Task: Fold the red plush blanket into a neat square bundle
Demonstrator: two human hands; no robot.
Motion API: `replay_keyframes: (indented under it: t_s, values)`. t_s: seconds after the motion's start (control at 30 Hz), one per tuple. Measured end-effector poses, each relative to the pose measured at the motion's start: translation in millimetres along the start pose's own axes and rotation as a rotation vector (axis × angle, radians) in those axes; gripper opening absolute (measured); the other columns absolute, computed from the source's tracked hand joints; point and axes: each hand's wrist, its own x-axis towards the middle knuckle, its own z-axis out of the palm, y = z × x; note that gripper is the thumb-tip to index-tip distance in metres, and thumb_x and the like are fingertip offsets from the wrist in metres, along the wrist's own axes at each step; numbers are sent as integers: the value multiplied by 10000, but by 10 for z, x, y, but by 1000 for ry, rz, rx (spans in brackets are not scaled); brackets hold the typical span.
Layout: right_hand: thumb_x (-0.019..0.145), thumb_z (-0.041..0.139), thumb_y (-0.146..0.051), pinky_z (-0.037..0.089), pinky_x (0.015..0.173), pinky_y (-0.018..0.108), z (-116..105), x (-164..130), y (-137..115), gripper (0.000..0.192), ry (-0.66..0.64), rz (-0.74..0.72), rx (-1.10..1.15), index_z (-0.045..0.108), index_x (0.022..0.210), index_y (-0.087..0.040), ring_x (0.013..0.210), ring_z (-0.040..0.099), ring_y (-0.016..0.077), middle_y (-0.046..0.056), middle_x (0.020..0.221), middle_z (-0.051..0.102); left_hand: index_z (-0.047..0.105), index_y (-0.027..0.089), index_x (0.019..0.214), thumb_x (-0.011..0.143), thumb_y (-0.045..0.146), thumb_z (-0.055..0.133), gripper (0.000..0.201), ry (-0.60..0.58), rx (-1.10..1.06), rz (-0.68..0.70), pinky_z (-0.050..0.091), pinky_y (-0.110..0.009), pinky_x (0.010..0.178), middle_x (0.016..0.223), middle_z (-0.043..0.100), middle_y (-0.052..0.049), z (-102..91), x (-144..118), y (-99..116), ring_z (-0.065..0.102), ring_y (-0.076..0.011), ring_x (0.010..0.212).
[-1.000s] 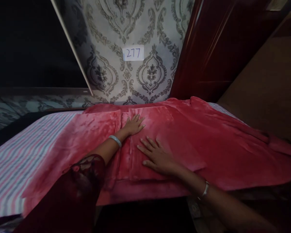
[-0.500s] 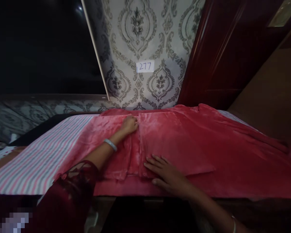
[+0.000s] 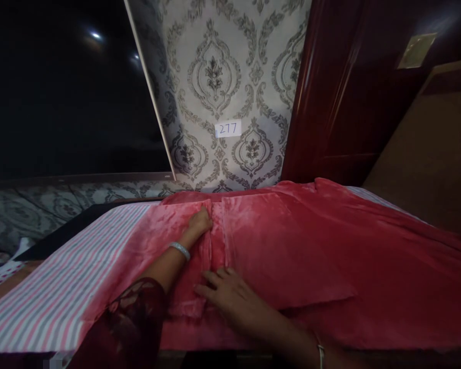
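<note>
A red plush blanket (image 3: 369,266) lies spread on the table, with two panels folded in toward a narrow gap at its middle. My left hand (image 3: 200,221), with a bracelet on the wrist, is closed on the inner edge of the left folded panel (image 3: 165,225), near its far end; the fingertips are partly hidden. Nearer to me, my right hand (image 3: 232,297) rests across the gap with its fingers apart. Its thumb and fingertips reach the left panel's edge, and the palm lies over the right folded panel (image 3: 276,246).
A striped pink, grey and white cloth (image 3: 57,277) lies under the blanket at the left. Behind stand a patterned wall (image 3: 249,92) with a paper marked 277 (image 3: 228,128), a dark screen (image 3: 69,92) at left, and a dark red panel (image 3: 338,102) at right.
My right hand has slid left from the right panel onto the gap and the left panel's edge. My left hand still grips near the far end. The camera view has tilted up.
</note>
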Motion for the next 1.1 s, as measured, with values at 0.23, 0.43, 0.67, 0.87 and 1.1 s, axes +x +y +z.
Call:
replay_keyframes:
  t_s: [0.23,0.43,0.67,0.87,1.1]
  values:
    - [977,595,-232,482,831,343,250,247,-21,103,41,-24,-85,628,1071,-207,981,577,215,37,1060,637,543,148,1290,813,188,641,489,27,15,25,497,-335,953,1260,679,-181,-13,163,41,652,-280,1189]
    - [958,643,-225,472,738,314,376,283,18,48,131,-34,-95,608,952,-192,914,580,199,14,1012,654,623,156,1212,851,145,565,366,98,-29,40,501,-339,948,1206,703,-183,-61,415,81,660,-285,1174]
    - [1004,578,-246,461,776,306,258,207,-2,92,152,17,-35,632,959,-188,890,587,179,11,1000,671,657,176,1184,880,180,520,333,164,-95,52,503,-309,900,1153,732,-151,9,595,138,676,-264,1124]
    - [977,600,-284,458,868,289,-67,97,36,153,47,15,170,671,1104,-239,956,595,159,-14,1066,691,728,163,1024,974,376,435,366,94,-124,83,510,-264,760,987,760,-97,-97,638,-20,704,-223,930]
    - [1025,527,-464,215,1225,509,-285,334,424,589,-55,26,112,399,1556,-244,1498,255,268,104,1605,365,440,275,1511,968,417,458,561,88,-22,166,303,-455,1190,1578,447,-85,82,581,-160,391,-280,1455]
